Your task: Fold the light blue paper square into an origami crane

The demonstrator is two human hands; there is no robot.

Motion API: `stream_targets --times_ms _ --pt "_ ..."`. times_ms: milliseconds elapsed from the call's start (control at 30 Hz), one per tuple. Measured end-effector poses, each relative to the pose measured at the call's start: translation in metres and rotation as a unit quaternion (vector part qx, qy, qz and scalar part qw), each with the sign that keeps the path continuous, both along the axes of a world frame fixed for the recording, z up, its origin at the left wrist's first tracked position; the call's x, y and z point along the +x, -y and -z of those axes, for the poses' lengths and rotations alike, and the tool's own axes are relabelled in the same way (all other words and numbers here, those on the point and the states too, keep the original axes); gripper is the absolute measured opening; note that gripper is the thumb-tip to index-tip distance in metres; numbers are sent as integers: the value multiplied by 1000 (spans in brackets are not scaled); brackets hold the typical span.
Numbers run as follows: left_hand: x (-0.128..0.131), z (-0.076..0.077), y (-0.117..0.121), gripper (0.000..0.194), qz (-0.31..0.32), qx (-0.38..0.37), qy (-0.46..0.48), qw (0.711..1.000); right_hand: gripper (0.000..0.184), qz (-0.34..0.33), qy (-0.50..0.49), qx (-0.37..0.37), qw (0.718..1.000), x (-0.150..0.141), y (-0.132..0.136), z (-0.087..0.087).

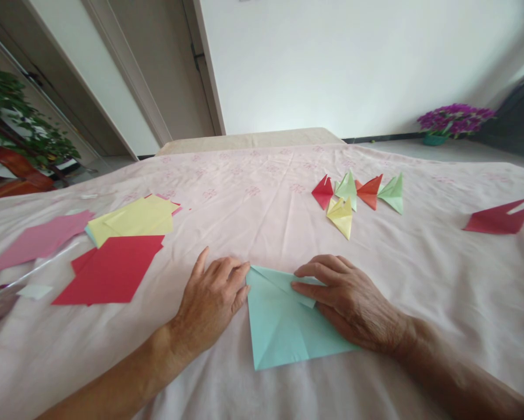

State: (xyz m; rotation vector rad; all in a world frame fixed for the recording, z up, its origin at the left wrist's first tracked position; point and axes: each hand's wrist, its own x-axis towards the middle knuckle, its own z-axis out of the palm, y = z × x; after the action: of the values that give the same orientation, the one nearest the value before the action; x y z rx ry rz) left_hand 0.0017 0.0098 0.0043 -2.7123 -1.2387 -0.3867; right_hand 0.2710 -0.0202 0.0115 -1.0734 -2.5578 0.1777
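A light blue sheet of origami paper [279,326] lies on the cloth in front of me, with crease lines across it and a narrow flap [283,284] folded down along its far edge. My left hand [213,294] holds the sheet's far left corner between thumb and fingertips, the little finger raised. Across the right part of the flap rests my right hand [353,300], its index and middle fingers pressing on the paper and its thumb tucked low beside them. The sheet's right side is hidden under this hand.
Folded paper figures stand at the back right: a red one [322,192], a yellow one [341,217] and several others. A dark red figure [500,219] sits far right. On the left lie red sheets [113,271], yellow sheets [135,220] and pink sheets [38,239] on the pink tablecloth [227,204].
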Motion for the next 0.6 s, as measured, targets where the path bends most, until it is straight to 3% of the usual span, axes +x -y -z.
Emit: stream_targets --times_ms 600 --pt "1 2 -1 29 5 36 -20 999 34 -69 -12 28 997 2 -2 4"
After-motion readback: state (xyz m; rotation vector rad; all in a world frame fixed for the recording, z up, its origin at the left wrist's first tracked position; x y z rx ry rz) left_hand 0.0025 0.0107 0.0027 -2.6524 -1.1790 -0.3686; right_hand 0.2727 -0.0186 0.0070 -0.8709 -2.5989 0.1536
